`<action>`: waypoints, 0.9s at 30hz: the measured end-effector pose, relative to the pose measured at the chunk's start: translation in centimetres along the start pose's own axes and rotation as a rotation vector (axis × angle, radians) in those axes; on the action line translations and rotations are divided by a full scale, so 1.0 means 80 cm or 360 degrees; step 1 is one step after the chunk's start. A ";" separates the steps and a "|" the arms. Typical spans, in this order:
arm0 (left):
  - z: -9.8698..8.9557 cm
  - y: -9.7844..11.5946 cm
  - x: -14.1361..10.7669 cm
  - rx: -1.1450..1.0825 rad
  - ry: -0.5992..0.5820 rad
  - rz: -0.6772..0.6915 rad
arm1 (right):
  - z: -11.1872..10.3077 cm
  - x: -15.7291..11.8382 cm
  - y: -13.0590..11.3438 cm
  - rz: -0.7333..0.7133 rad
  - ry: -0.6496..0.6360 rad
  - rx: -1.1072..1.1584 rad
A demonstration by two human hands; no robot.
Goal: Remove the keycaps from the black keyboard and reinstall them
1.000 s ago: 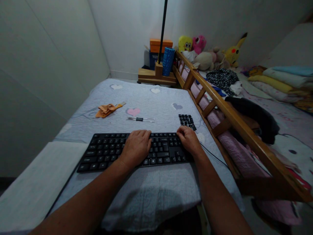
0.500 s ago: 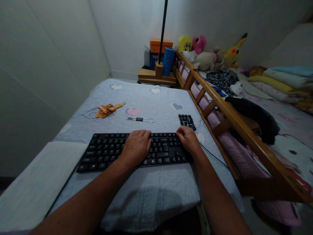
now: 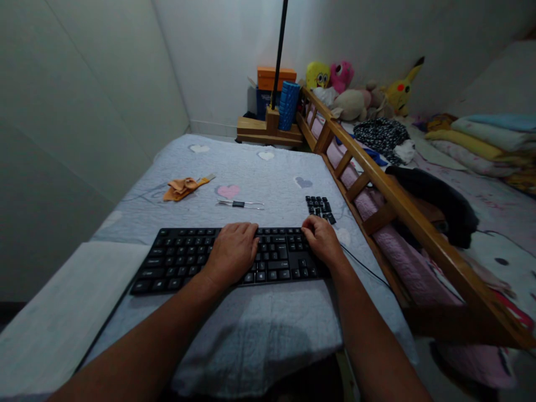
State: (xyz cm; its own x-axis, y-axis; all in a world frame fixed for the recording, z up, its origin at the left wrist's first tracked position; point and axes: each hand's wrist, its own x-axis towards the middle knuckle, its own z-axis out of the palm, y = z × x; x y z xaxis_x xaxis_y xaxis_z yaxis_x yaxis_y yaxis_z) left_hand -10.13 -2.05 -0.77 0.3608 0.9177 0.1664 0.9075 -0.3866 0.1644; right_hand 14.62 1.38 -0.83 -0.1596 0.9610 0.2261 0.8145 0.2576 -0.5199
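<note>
A black keyboard [image 3: 176, 257] lies crosswise on the quilt in front of me. My left hand [image 3: 234, 248] rests over its middle, with the fingers bent down at the far edge and the thumb alongside. Over the number-pad end is my right hand [image 3: 322, 237], its fingers curled together near the far edge. What those fingertips hold, if anything, is hidden, as is most of the number pad. Just beyond this hand sits a group of loose black keycaps [image 3: 319, 206]. A thin metal wire tool with a black grip [image 3: 238, 204] lies behind the keyboard.
An orange cloth [image 3: 181, 188] and a yellow-handled brush [image 3: 205, 180] are at the back left. The keyboard's cable [image 3: 368, 265] runs off to the right. A wooden bed rail [image 3: 377, 184] borders the right side, and a white sheet [image 3: 79, 301] is at the left.
</note>
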 end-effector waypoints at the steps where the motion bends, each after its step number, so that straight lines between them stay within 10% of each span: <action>1: 0.000 0.000 0.000 0.0001 0.0002 0.0003 | 0.000 0.000 0.000 0.0003 0.0001 0.0005; 18: 0.000 -0.002 -0.002 -0.0006 0.0022 0.0014 | -0.026 -0.003 0.031 0.0164 0.0829 0.0281; 27: -0.009 0.004 -0.005 -0.0006 -0.0028 0.0048 | -0.027 0.002 0.048 0.0147 0.0665 0.0010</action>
State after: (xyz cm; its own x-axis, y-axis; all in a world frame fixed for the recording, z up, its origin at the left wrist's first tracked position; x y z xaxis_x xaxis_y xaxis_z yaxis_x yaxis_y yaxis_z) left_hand -10.13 -2.63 -0.11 0.3920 0.9070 0.1543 0.8952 -0.4147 0.1632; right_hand 18.88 2.33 -1.02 0.1546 0.8569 0.4917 0.8110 0.1742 -0.5585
